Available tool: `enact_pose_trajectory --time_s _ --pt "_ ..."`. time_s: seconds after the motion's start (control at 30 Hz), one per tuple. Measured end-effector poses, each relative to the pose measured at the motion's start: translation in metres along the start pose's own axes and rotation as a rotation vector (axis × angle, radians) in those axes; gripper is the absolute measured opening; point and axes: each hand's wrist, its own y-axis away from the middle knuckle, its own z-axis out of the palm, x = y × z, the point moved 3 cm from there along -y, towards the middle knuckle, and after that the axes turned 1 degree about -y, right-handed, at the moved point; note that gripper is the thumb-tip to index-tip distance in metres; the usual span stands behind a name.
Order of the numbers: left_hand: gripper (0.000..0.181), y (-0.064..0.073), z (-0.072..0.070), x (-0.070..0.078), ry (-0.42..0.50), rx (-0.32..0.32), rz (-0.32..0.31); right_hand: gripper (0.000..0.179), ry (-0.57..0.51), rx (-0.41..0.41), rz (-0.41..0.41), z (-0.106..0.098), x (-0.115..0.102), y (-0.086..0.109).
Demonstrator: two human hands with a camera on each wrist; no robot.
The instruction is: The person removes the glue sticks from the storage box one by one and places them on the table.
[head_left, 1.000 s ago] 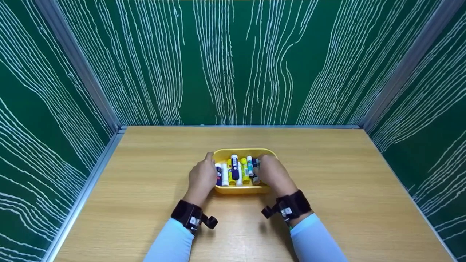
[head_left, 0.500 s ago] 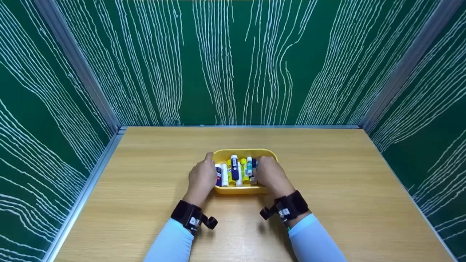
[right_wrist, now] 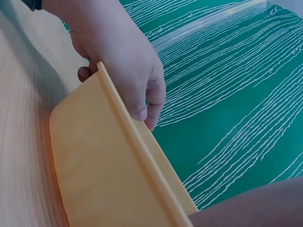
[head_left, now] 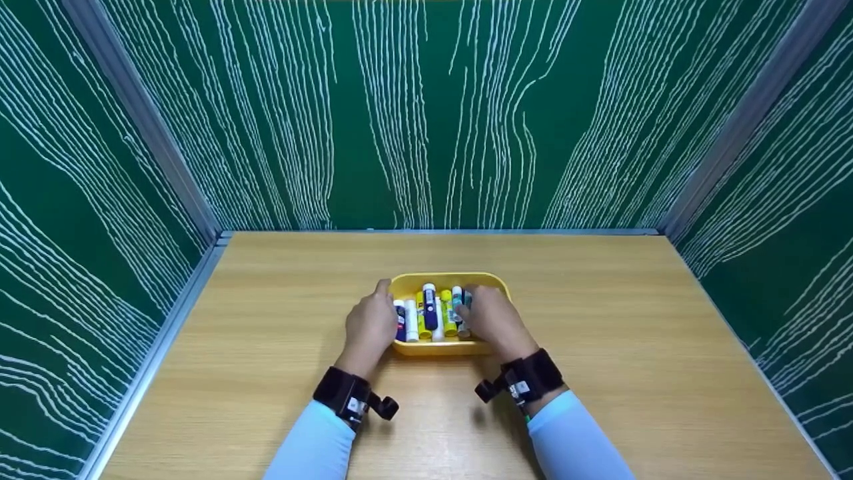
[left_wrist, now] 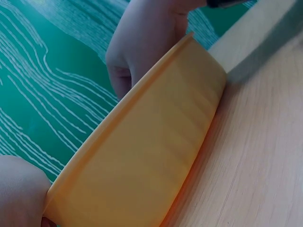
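Observation:
A yellow plastic tub [head_left: 443, 349] sits on the table, holding a row of glue sticks with white, yellow and dark blue bodies. My left hand [head_left: 371, 325] grips its left rim; in the right wrist view the thumb of that hand [right_wrist: 118, 56] lies inside the wall. A dark blue glue stick [head_left: 430, 313] lies on top of the others near the middle. Reaching over the right end, my right hand [head_left: 496, 320] has its fingertips down at a teal-and-white glue stick [head_left: 456, 297]. I cannot tell whether they pinch it. The tub wall [left_wrist: 142, 137] hides those fingertips in the left wrist view.
Under the tub is a light wooden table [head_left: 300, 280]. Green panels [head_left: 440, 120] with white wavy lines stand behind and on both sides, joined by grey metal posts [head_left: 146, 113]. Each wrist wears a black strap [head_left: 343, 393] with a small camera.
My right hand has shifted slightly left inside the tub, from the dark glue sticks at the right end onto the teal-and-white one. The left hand and the tub stay in place.

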Motion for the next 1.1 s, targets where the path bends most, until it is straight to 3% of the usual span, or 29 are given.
enact_pose_trajectory --time_s 0.2,0.47,0.67,1.1 --pt "0.046 0.0003 -0.0006 0.0004 0.001 0.003 0.001 0.056 -0.034 -0.03 0.036 0.0004 -0.0014 -0.0001" --pt "0.041 0.001 -0.0002 0.0 -0.017 0.028 0.028 0.053 0.007 0.002 0.01 0.0012 -0.001 -0.0024" --pt "0.042 0.0007 0.0007 0.0004 -0.013 0.013 0.008 0.055 -0.036 -0.027 0.039 0.0008 -0.0005 -0.0031" --pt "0.046 -0.0003 0.0012 -0.0005 0.009 -0.006 -0.011 0.054 -0.121 -0.024 0.008 -0.0056 -0.0005 0.0007"
